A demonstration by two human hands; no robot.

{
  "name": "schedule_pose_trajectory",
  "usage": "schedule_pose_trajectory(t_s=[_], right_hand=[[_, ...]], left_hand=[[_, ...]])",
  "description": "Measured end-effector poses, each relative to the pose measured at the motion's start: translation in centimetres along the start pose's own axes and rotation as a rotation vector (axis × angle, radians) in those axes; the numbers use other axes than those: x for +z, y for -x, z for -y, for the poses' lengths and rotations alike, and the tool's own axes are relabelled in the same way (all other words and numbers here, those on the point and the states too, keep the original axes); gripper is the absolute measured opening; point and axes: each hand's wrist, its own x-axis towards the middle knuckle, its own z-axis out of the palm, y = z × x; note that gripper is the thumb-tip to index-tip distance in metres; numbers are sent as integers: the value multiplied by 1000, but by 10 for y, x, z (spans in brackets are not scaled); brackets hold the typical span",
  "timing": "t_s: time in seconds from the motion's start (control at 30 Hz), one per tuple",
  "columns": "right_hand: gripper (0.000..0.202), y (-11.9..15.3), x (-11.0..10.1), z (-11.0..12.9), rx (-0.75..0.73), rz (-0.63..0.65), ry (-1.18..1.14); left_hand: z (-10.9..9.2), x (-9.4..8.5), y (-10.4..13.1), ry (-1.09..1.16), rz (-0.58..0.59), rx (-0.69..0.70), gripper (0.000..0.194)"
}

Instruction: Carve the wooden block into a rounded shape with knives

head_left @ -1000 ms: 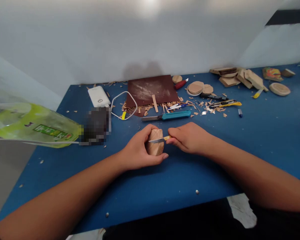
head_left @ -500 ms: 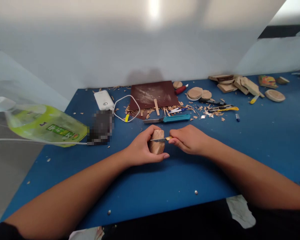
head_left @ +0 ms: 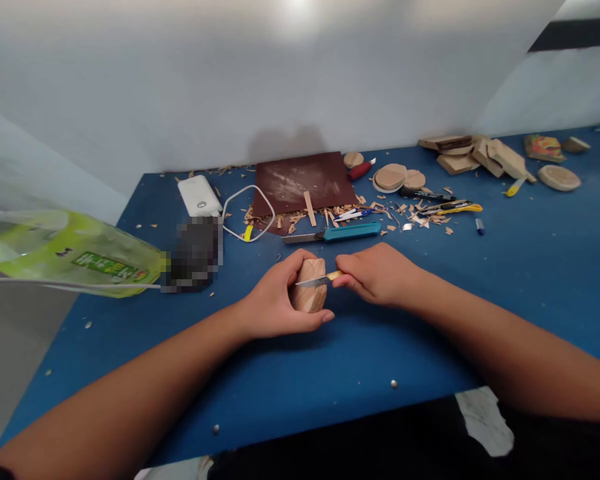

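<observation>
Fingers and thumb of my left hand point(head_left: 279, 300) wrap round a wooden block point(head_left: 309, 297), which is held above the front part of the blue table point(head_left: 280, 380). In my right hand point(head_left: 373, 272) is a small knife point(head_left: 314, 282) with a yellowish handle, mostly hidden by the fingers. Its blade points left and lies across the face of the block. Just beyond the hands lies a teal utility knife point(head_left: 353, 231) with its blade out.
A brown sheet point(head_left: 300, 180) with wood shavings lies behind. At left are a green bottle point(head_left: 95, 260), a white power bank point(head_left: 199, 195) and a cable. Wooden discs point(head_left: 391, 177), a black marker point(head_left: 427, 195), cutters and wood pieces point(head_left: 505, 157) lie at back right.
The block looks more face-on, and the knife blade now slants down to the left across it. Both hands keep their grip. The view has shifted slightly.
</observation>
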Motion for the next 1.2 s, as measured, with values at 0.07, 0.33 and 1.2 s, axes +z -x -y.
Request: schedule_pose_trajectory(t_s=[0.07,0.33,1.2], right_hand=[[82,-1,-3,-2,30,-5,26],[79,0,-7,-17,97,-138,25],[87,-1,-6,1,40,10,23]], left_hand=[[-1,-1,-2,25,-1,-15,60],[8,-6,-2,162,8,-42,62],[-3,-3,0,143,117,-69,56]])
